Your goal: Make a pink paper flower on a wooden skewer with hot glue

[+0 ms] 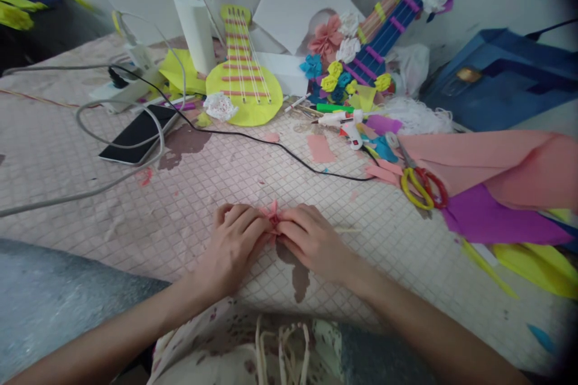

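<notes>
Between my two hands, a small pink paper flower [273, 214] is pinched just above the table. My left hand [239, 234] grips its left side with curled fingers. On the other side, my right hand [311, 237] has its thumb and fingers pressed against the flower's petals. The fingers hide much of the flower's lower part. A thin pale stick [347, 230] lies beside my right hand on the quilted cloth.
A yellow paper guitar [246, 81] and a blue one [383, 36] with paper flowers lean at the back. Scissors [423, 187], a glue gun [354, 135] and pink paper [487, 156] lie right. A phone [138, 133] rests left; a black cable [271, 143] crosses the table.
</notes>
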A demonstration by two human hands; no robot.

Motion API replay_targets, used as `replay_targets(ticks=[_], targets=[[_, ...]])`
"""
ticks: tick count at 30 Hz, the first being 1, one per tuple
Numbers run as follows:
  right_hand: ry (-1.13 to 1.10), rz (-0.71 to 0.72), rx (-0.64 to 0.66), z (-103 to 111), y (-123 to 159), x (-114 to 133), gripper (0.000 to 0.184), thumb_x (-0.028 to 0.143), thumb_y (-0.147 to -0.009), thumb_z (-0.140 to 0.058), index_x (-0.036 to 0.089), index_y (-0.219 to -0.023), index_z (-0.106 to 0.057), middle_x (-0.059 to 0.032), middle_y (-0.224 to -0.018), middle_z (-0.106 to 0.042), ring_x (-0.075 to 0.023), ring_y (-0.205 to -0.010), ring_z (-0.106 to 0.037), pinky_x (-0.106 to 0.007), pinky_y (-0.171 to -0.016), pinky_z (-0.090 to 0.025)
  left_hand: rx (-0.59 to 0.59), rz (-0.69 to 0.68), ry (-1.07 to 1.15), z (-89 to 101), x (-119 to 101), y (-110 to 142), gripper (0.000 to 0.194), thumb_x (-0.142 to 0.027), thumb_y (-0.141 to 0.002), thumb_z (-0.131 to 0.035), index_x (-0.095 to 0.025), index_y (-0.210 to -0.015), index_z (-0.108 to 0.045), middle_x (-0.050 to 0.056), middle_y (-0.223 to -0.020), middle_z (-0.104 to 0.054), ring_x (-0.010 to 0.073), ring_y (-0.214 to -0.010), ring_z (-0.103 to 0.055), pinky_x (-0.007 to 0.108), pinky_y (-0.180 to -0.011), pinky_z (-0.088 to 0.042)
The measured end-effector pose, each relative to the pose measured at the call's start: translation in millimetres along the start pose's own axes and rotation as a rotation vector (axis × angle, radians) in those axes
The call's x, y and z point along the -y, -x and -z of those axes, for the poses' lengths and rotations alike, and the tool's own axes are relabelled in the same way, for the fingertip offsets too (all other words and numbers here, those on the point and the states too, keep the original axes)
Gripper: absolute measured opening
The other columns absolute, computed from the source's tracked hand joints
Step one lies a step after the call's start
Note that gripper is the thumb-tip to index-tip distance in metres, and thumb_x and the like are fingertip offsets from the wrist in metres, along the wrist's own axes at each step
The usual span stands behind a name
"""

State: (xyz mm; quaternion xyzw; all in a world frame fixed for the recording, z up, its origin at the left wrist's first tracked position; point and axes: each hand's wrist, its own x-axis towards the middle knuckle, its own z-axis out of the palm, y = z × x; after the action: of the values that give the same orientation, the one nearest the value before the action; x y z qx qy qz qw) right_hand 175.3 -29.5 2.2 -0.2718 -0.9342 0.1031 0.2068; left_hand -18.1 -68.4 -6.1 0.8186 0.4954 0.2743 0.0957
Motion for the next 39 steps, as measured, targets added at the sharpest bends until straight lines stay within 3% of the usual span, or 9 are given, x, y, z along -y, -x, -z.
replay_targets(ticks=[14,23,29,34,39], targets=[[-0.032,-0.064,-0.067,-7,6,-2,0.019,0.02,-0.095,-0.042,0.015,-0.096,-0.06,-0.0084,-0.099,-0.061,-0.0188,-0.091,-0.052,-0.034,-0.079,-0.044,-0.013,-0.038,-0.076,-0.1,-5,-1,0.019,-0.022,-0.096,-0.04,-0.018,-0.095,-0.058,0.003,-0.09,-0.064,0.021,-0.088,-0.05,0.043,-0.085,-0.03],[0.082,-0.046,-0.003,-11,7,-5,0.018,0.018,-0.094,-0.044,0.017,-0.087,-0.061,-0.006,-0.091,-0.062,-0.0191,-0.086,-0.051,-0.035,-0.077,-0.042,-0.041,-0.027,-0.055,-0.8,-5,0,0.016,-0.024,-0.094,-0.045,-0.02,-0.094,-0.06,0.003,-0.09,-0.065,0.0201,-0.088,-0.051,0.041,-0.084,-0.03],[0.022,-0.141,0.008,1,12,-5,0.016,0.027,-0.093,-0.049,0.017,-0.101,-0.058,-0.0079,-0.101,-0.061,-0.0208,-0.091,-0.053,-0.036,-0.078,-0.044,-0.017,0.007,-0.052,-0.9,-5,1,0.016,-0.024,-0.095,-0.044,-0.02,-0.091,-0.06,0.003,-0.088,-0.065,0.0202,-0.088,-0.051,0.041,-0.085,-0.031],[0.075,-0.16,0.027,12,27,-11,0.014,0.019,-0.093,-0.046,0.017,-0.086,-0.057,-0.0061,-0.086,-0.061,-0.0197,-0.083,-0.052,-0.035,-0.075,-0.044,-0.017,0.018,-0.033,-1.2,-3,3,0.009,-0.022,-0.091,-0.051,-0.02,-0.089,-0.06,0.003,-0.091,-0.065,0.0203,-0.09,-0.051,0.04,-0.084,-0.032],[0.058,-0.199,-0.01,25,53,-25,0.01,0.017,-0.092,-0.046,0.018,-0.09,-0.056,-0.0055,-0.089,-0.06,-0.0187,-0.085,-0.053,-0.035,-0.078,-0.044,-0.021,0.02,-0.004,-0.5,-3,2,0.008,-0.022,-0.091,-0.051,-0.021,-0.088,-0.059,0.002,-0.091,-0.064,0.0196,-0.089,-0.05,0.04,-0.085,-0.031]])
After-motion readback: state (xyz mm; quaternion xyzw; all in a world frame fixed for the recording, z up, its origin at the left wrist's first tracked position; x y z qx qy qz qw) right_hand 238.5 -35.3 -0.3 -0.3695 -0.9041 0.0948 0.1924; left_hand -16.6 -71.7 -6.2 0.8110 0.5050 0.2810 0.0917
